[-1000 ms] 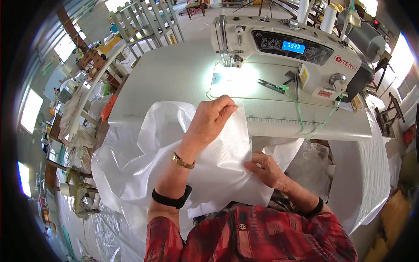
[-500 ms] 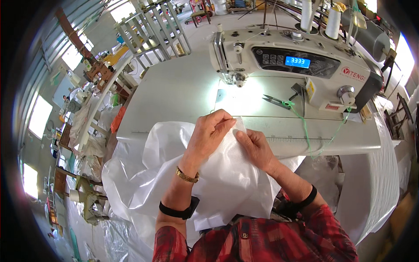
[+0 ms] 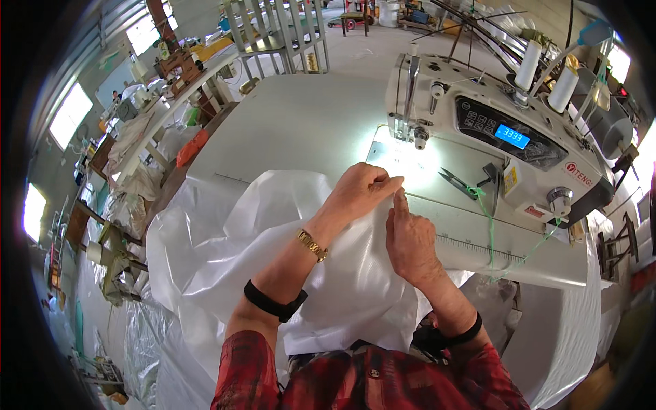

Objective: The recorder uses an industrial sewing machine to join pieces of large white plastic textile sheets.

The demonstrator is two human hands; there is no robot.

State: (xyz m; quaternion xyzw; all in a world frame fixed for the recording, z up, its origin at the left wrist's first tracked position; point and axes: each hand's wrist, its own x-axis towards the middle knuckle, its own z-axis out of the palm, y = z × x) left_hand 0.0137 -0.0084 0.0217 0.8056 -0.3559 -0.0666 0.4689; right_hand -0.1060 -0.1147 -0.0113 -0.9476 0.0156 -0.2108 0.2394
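Observation:
A large sheet of glossy white woven plastic (image 3: 273, 225) hangs in folds over the table's front edge and my lap. My left hand (image 3: 359, 195) is closed in a pinch on its upper edge, just in front of the lit needle area. My right hand (image 3: 413, 242) lies against the sheet to the right, index finger stretched up to the left fingertips. Its thumb stands apart from that finger; the remaining fingers are curled and partly hidden. Beyond both hands stands a white industrial sewing machine (image 3: 471, 102), its needle plate washed out by the lamp.
Thread snips (image 3: 458, 183) with a green cord lie on the machine table (image 3: 294, 123), right of the needle. Thread cones (image 3: 564, 89) stand behind the machine. A grey metal rack (image 3: 283, 41) is beyond the table's far edge. Bundled plastic and an orange bag (image 3: 193, 148) are at the left.
The view has shifted, so the machine appears farther right. My right index finger has straightened up to the left fingertips, where thumb and fingers were pinching the sheet. The left hand keeps its pinch.

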